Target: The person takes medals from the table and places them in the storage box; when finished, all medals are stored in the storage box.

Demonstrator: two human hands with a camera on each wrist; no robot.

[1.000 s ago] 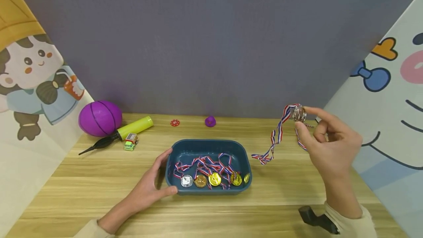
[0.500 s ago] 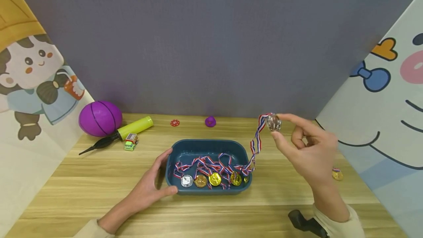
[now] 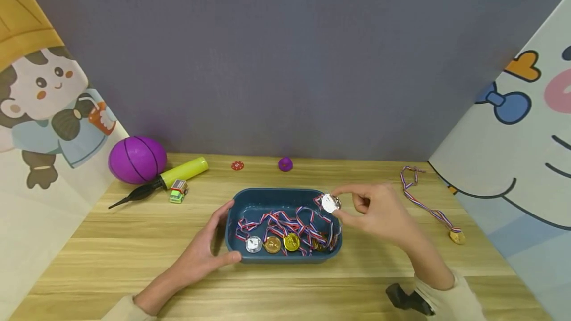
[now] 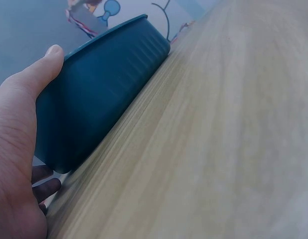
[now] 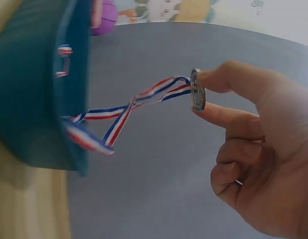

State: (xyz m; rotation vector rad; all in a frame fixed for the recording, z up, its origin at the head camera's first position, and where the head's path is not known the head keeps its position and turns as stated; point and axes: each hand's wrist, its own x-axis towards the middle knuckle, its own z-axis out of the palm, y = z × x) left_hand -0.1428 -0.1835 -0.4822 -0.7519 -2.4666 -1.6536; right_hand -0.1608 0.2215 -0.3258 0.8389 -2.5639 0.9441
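Note:
A silver medal [image 3: 330, 203] is pinched at its edges between the thumb and index finger of my right hand [image 3: 379, 212], above the right end of a dark teal plastic bin [image 3: 285, 259]. Its red, white and blue ribbon [image 5: 159, 92] trails down into the bin, as the right wrist view shows. Inside lie a silver medal [image 3: 254, 244], a bronze-coloured medal [image 3: 272, 244] and a gold medal [image 3: 291, 241] among tangled ribbons. My left hand [image 3: 198, 251] holds the bin's left end, thumb [image 4: 49, 59] at the front corner and fingers around the back.
A gold medal [image 3: 457, 237] with its ribbon stretched out lies on the table at right. Along the back left are a purple ball [image 3: 137, 160], a yellow-green pump [image 3: 183, 172] and a toy truck [image 3: 178, 191]. A red chip [image 3: 238, 166] and small purple object [image 3: 285, 164] sit behind the bin.
My right hand has carried the silver medal left and down from the right side to over the bin, its ribbon dropping inside. The left hand has stayed on the bin.

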